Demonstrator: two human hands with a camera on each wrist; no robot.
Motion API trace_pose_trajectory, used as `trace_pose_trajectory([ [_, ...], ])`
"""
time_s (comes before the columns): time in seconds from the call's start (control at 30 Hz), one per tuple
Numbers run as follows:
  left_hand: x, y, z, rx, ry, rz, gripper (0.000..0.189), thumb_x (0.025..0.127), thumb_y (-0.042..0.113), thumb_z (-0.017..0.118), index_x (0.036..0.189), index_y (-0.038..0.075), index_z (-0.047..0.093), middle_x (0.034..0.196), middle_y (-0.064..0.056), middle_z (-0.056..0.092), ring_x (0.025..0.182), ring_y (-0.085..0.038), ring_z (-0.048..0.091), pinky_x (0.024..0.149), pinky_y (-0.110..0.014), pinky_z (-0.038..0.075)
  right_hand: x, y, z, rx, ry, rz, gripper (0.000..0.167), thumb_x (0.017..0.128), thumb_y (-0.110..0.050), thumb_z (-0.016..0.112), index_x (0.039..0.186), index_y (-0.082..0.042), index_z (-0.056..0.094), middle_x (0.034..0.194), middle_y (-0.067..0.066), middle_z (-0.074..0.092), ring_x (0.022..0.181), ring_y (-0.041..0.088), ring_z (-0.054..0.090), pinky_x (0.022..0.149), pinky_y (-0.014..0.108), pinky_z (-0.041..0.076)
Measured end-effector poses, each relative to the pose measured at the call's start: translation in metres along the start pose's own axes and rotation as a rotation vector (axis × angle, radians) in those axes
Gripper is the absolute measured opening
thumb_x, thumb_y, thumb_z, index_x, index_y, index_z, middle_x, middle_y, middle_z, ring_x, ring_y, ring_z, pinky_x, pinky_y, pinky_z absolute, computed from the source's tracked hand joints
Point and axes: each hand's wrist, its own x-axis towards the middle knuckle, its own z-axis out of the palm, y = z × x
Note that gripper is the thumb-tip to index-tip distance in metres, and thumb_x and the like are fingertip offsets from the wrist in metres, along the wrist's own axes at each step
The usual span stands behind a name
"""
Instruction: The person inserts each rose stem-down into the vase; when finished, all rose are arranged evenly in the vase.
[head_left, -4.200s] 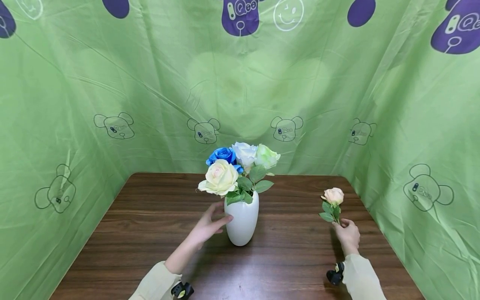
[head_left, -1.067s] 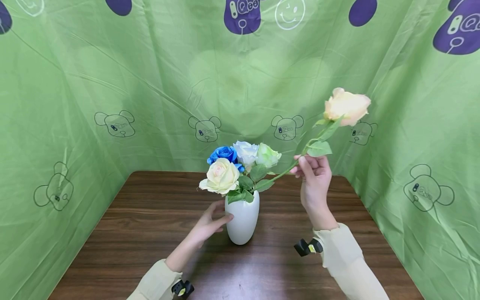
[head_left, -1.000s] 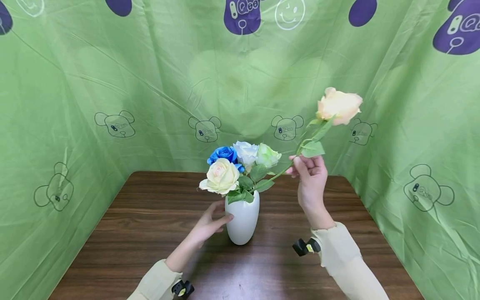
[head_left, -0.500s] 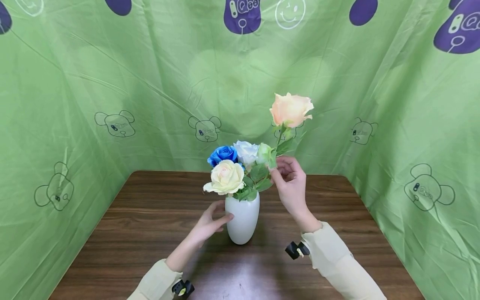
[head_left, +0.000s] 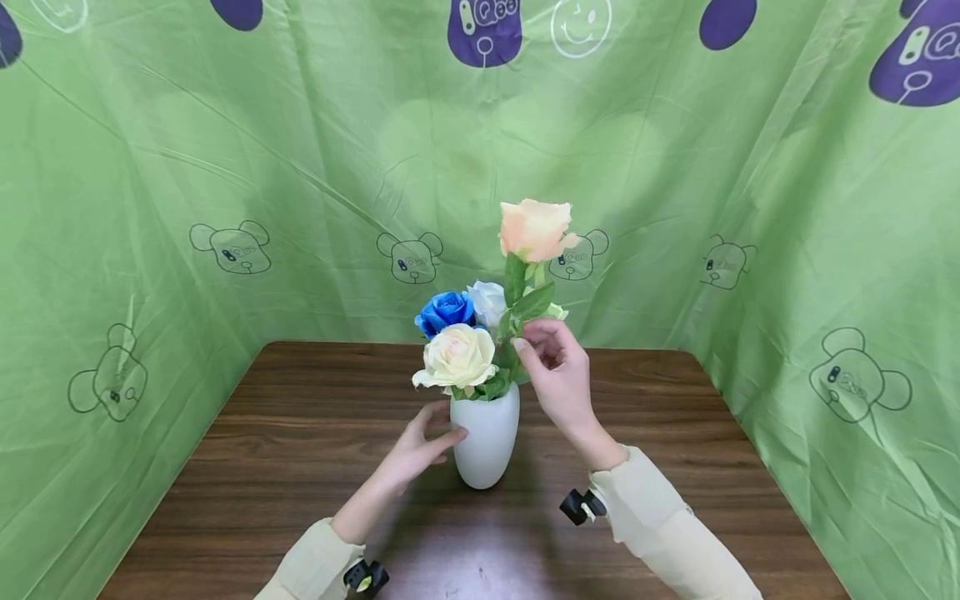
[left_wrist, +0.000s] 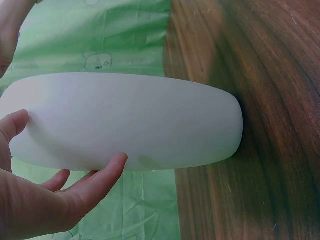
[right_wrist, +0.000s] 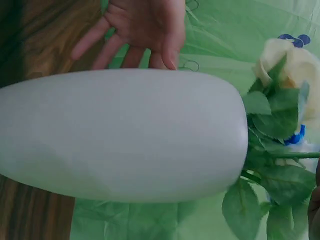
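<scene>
Near the middle of the table, a white vase [head_left: 485,442] stands upright with several roses in it. My left hand [head_left: 416,446] is at its left side, the fairly straight fingers and thumb touching the wall, as the left wrist view of the vase [left_wrist: 135,120] also shows. With thumb and fingers, my right hand [head_left: 561,375] pinches the stem of a peach rose [head_left: 534,229] above the vase mouth. That stem [right_wrist: 300,155] runs toward the mouth in the right wrist view, where leaves hide its lower end. Beside it are a cream rose [head_left: 457,358] and a blue rose [head_left: 446,312].
A pale white rose [head_left: 487,302] and a greenish rose [head_left: 557,312], partly hidden by leaves and hand, sit at the back of the vase. The brown wooden table [head_left: 300,467] is enclosed by green printed cloth [head_left: 315,167].
My right hand picked the peach rose up from the table's right side, then brought it left over the vase, turning it upright. The cream rose shifted slightly right. My left hand stayed at the vase.
</scene>
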Motion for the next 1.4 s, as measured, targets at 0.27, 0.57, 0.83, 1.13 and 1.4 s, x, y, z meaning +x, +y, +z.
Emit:
trace_pose_trajectory([
  [0.27,0.000,-0.002,0.001,-0.004,0.005,-0.008,0.060,0.082,0.027,0.064,0.129,0.004,0.035,0.123,-0.018,0.043,0.103,-0.032,0.049,0.071,-0.040,0.047,-0.022,0.014,0.011,-0.138,-0.007,0.045,0.014,0.077,0.007,0.061,0.090,0.003,0.057,0.077,0.012,0.062,0.056,0.016,0.050,0.047,0.026,0.036],
  [0.57,0.000,-0.002,0.000,-0.016,0.001,0.010,0.058,0.082,0.025,0.064,0.129,0.005,0.036,0.122,-0.018,0.044,0.102,-0.031,0.049,0.070,-0.040,0.047,-0.025,0.016,0.018,-0.192,-0.021,-0.008,0.013,0.076,0.010,0.061,0.088,0.004,0.058,0.076,0.013,0.063,0.053,0.018,0.048,0.046,0.027,0.038],
  [0.83,0.002,-0.003,0.000,-0.011,0.008,0.007,0.059,0.081,0.026,0.065,0.129,0.006,0.037,0.120,-0.017,0.045,0.099,-0.031,0.051,0.070,-0.042,0.047,-0.031,0.035,0.021,-0.197,-0.023,-0.005,0.014,0.077,0.007,0.061,0.089,0.000,0.059,0.076,0.009,0.063,0.049,0.013,0.044,0.045,0.024,0.036],
  [1.13,0.002,-0.002,-0.001,-0.009,0.012,0.005,0.057,0.081,0.025,0.065,0.128,0.007,0.038,0.119,-0.017,0.046,0.095,-0.027,0.053,0.072,-0.048,0.045,-0.039,0.058,0.015,-0.193,0.004,0.059,0.005,0.083,-0.006,0.061,0.086,-0.008,0.064,0.070,-0.002,0.062,0.051,0.009,0.046,0.045,0.023,0.037],
  [1.4,0.001,-0.002,0.000,-0.001,-0.002,0.013,0.060,0.080,0.028,0.065,0.128,0.006,0.037,0.119,-0.018,0.045,0.096,-0.029,0.053,0.073,-0.048,0.045,-0.026,0.029,0.011,0.110,-0.069,0.247,0.021,0.087,0.003,0.049,0.068,0.011,0.053,0.051,0.021,0.042,0.045,0.026,0.040,0.044,0.022,0.033],
])
